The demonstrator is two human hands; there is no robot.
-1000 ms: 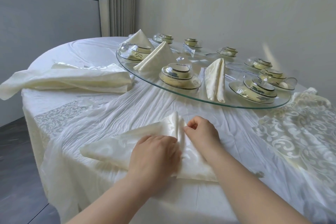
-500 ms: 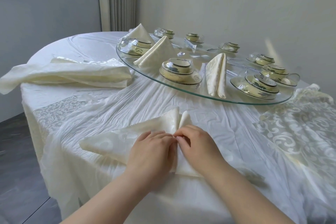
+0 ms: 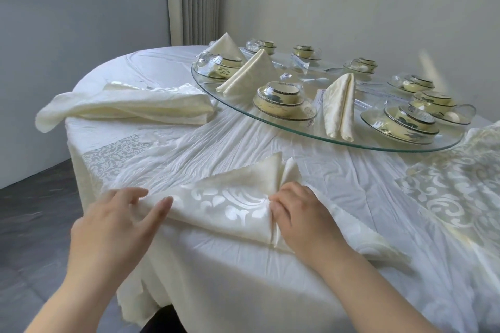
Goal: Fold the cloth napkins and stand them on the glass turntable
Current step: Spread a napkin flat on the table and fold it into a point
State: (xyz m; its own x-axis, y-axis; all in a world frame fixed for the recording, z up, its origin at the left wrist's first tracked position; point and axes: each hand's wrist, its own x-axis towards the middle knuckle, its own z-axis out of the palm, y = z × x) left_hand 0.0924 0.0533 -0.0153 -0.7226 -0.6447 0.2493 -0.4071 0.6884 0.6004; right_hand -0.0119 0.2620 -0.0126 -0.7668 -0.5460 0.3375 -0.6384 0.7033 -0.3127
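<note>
A cream damask napkin (image 3: 224, 204) lies half folded on the table in front of me, its point rising toward the turntable. My left hand (image 3: 119, 222) holds its left corner between thumb and fingers. My right hand (image 3: 300, 213) presses and pinches the fold line at the middle. The glass turntable (image 3: 297, 131) stands behind, carrying three folded napkins: one at the back left (image 3: 226, 44), one leaning beside it (image 3: 251, 70), one near the front (image 3: 339, 105).
Several wrapped bowl-and-plate sets (image 3: 281, 100) ring the turntable. A pile of unfolded napkins (image 3: 130, 105) lies at the left of the round table (image 3: 243, 292). Patterned cloth (image 3: 454, 192) drapes at the right. Wall and window are to the left.
My left hand has slid from the middle of the napkin out to its left corner and taken hold of it. My right hand stays at the centre fold.
</note>
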